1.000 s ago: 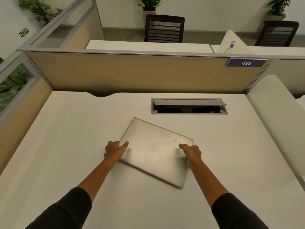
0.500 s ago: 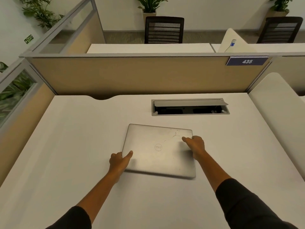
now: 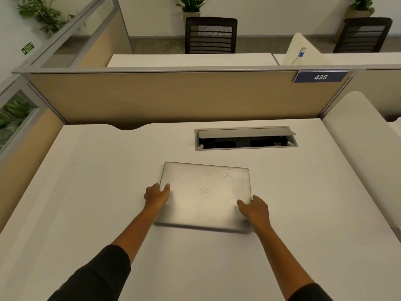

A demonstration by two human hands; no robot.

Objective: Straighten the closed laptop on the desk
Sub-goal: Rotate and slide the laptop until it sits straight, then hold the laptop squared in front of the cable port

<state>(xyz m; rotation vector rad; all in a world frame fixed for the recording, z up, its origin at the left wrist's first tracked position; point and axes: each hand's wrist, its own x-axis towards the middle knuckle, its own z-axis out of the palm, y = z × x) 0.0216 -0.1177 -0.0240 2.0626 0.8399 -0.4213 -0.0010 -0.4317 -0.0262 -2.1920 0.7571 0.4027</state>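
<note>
Silver laptop (image 3: 206,195) under my hands, on a white desk (image 3: 86,192). Beyond the laptop: grey cable box (image 3: 246,139), tan partition (image 3: 162,96), navy plate (image 3: 320,77) with white numerals. My sleeves (image 3: 97,276): black.

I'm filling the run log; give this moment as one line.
stage: aligning | laptop: closed, flat on desk, nearly square | left hand: left edge | right hand: right edge
</note>
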